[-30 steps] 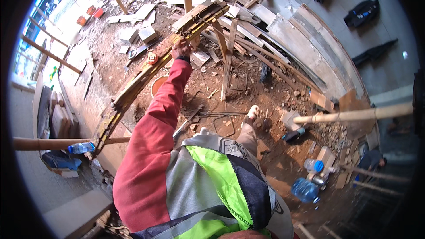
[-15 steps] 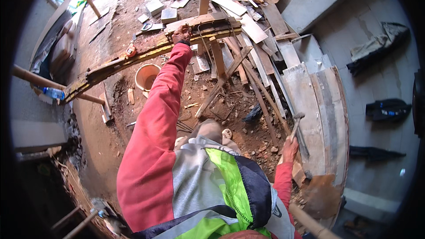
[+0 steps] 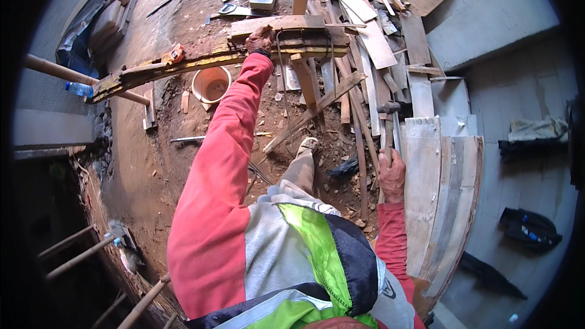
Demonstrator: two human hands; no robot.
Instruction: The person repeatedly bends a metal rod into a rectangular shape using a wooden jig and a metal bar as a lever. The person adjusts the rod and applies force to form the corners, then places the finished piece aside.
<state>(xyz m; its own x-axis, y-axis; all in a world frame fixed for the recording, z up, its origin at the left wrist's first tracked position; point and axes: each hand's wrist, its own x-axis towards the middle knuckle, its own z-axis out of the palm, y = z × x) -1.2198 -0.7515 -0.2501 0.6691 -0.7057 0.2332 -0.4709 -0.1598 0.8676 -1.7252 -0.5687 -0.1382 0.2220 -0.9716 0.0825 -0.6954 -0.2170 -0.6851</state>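
The right hand (image 3: 392,176) is wrapped around the wooden handle of a hammer (image 3: 389,124), just left of some long boards (image 3: 423,170). The left hand (image 3: 261,39) has bent fingers and touches the near side of a short board (image 3: 298,22) on a long, rough beam (image 3: 213,55); I cannot tell if it grips. An orange tape measure (image 3: 177,53) sits on the beam. A bucket (image 3: 201,81) stands below.

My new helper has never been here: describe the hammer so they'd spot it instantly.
Find the broad pale planks at the person's right. Just left of them, the right hand grips the hammer by its wooden handle. Its metal head sits crosswise on the handle, unlike the plain wooden strips beside it.
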